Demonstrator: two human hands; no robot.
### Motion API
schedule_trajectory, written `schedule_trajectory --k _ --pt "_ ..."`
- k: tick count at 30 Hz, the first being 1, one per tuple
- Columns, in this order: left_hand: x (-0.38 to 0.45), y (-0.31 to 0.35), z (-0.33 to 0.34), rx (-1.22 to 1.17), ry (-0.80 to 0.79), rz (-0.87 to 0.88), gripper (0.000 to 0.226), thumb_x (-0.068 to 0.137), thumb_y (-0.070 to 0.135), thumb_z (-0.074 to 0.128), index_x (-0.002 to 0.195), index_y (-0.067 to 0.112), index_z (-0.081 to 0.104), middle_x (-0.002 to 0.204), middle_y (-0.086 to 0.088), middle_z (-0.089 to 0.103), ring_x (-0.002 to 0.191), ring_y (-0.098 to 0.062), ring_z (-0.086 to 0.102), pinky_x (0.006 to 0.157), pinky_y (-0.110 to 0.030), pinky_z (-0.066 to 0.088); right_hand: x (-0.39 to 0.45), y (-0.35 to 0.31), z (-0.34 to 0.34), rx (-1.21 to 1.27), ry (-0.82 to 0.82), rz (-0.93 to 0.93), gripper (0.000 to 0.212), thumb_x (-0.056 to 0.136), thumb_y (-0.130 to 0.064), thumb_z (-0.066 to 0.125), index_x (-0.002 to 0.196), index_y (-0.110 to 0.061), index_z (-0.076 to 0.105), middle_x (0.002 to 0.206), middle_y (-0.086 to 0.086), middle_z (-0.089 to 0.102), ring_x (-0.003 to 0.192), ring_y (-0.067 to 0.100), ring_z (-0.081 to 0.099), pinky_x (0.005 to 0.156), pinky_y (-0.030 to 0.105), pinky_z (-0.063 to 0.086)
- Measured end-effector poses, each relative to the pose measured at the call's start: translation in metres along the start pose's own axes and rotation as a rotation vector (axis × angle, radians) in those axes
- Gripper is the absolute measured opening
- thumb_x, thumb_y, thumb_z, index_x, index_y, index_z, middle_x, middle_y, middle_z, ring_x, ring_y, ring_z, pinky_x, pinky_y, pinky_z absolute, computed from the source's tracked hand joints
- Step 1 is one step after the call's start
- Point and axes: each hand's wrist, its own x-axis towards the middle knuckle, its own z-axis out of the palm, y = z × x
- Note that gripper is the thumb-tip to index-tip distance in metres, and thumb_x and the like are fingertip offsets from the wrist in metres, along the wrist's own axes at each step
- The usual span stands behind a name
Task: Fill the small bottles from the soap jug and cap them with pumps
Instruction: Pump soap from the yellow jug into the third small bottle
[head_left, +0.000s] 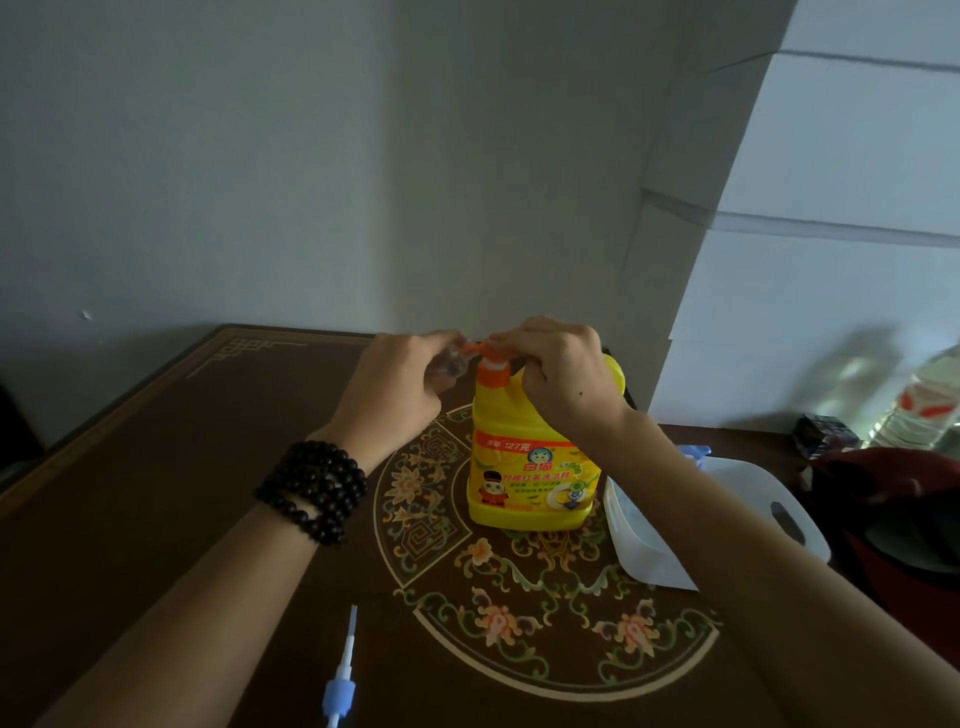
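Blue pump (338, 693) nearest; left hand (395, 384) gripping small bottle (451, 358); right hand (563, 376) curled atop soap jug (535, 462)

Glossy yellow plastic soap jug (535, 467), translucent plastic bin (727, 525), seemingly lacquered wooden table (182, 467).

Patterned table (156, 519): jug (530, 467), pump (340, 680), tub (675, 535)

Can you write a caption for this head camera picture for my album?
Left hand holds a small clear bottle to the yellow soap jug pump while right hand presses.
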Motion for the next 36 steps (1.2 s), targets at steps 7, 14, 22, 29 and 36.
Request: schedule_trajectory --k 7,14,22,29,36 --pt "0.005 0.001 -0.008 -0.005 0.022 -0.004 0.027 0.085 0.003 0.074 0.108 0.018 0.073 0.095 0.002 0.079 0.093 -0.015 0.075 0.083 -0.036 0.06 0.021 -0.001 -0.011 -0.125 -0.15 -0.062 0.036 0.073 -0.005 0.045 0.084 -0.002 0.079 0.077 0.012 0.074 0.07 0.029 0.069 0.065 0.029 0.055" --pt "0.009 0.004 -0.011 0.021 0.007 0.021 0.03 0.088 0.006 0.071 0.113 0.022 0.072 0.098 0.001 0.079 0.097 -0.019 0.074 0.083 -0.035 0.059 0.026 0.002 -0.015 -0.155 -0.161 -0.077 0.043 0.073 -0.011 0.04 0.089 -0.004 0.079 0.083 0.011 0.075 0.073 0.03 0.069 0.065 0.037 0.057" --pt "0.0 -0.006 0.005 -0.046 -0.005 0.012 0.034 0.086 0.005 0.074 0.114 0.024 0.073 0.102 0.005 0.078 0.096 -0.012 0.073 0.085 -0.035 0.06 0.002 0.002 0.003 -0.067 0.004 -0.047 0.045 0.079 -0.015 0.036 0.084 -0.001 0.079 0.079 0.011 0.074 0.071 0.028 0.07 0.061 0.036 0.057" --pt "0.007 -0.001 -0.009 -0.023 0.003 0.028 0.033 0.087 0.007 0.074 0.114 0.027 0.073 0.095 0.004 0.079 0.092 -0.015 0.073 0.082 -0.034 0.059 0.007 -0.005 -0.007 -0.15 -0.057 -0.118 0.045 0.082 -0.015 0.037 0.092 0.0 0.078 0.088 0.013 0.075 0.079 0.031 0.07 0.069 0.036 0.059" --pt "0.01 0.001 -0.009 0.005 0.032 0.024 0.025 0.088 0.008 0.073 0.109 0.022 0.073 0.092 0.003 0.079 0.09 -0.014 0.074 0.079 -0.031 0.059 0.011 -0.001 -0.006 -0.161 0.011 -0.14 0.042 0.085 -0.018 0.039 0.088 -0.001 0.078 0.084 0.012 0.074 0.075 0.031 0.069 0.063 0.038 0.058"
